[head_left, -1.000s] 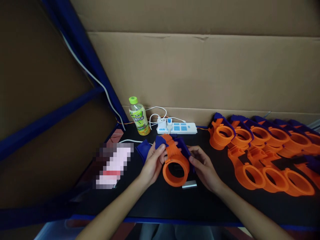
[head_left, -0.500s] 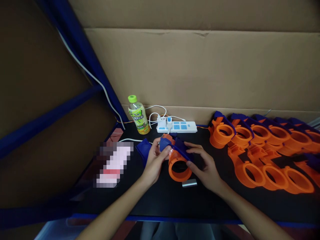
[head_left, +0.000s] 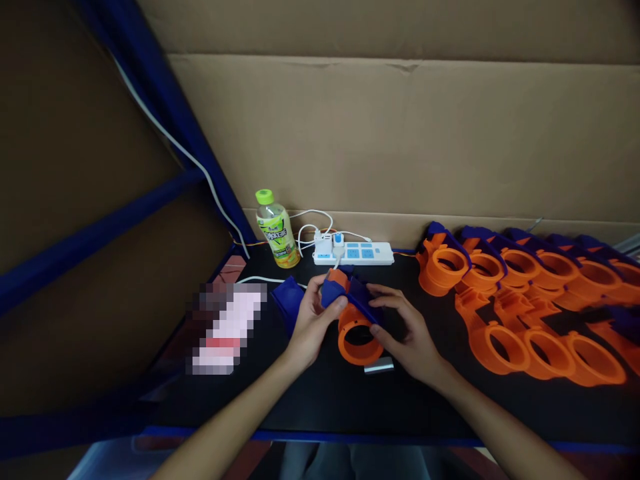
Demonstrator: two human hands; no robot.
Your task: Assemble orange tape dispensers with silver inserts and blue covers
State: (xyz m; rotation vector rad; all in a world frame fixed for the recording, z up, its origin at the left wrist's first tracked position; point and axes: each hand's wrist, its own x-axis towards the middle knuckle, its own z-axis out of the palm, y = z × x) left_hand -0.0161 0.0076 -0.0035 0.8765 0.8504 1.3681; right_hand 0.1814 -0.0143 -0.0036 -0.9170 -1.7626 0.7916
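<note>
An orange plastic ring part (head_left: 356, 337) with blue pieces (head_left: 364, 295) on top sits between both my hands just above the black tabletop (head_left: 320, 407). My left hand (head_left: 311, 325) grips its left side, thumb pressing a blue piece. My right hand (head_left: 407, 337) holds the right side, fingers over the other blue piece. A small silver metal piece (head_left: 379, 365) lies on the table right below the ring.
Another blue part (head_left: 287, 300) lies left of my hands. A green-capped bottle (head_left: 275, 230) and a white power strip (head_left: 354, 254) stand at the back by the cardboard wall. Several orange rings (head_left: 525, 303), some with blue pieces, fill the right side. A pixelated pink object (head_left: 226, 328) lies left.
The orange ring has tilted and dropped slightly toward the table. My right hand has moved up over the blue piece and my left thumb has closed onto it.
</note>
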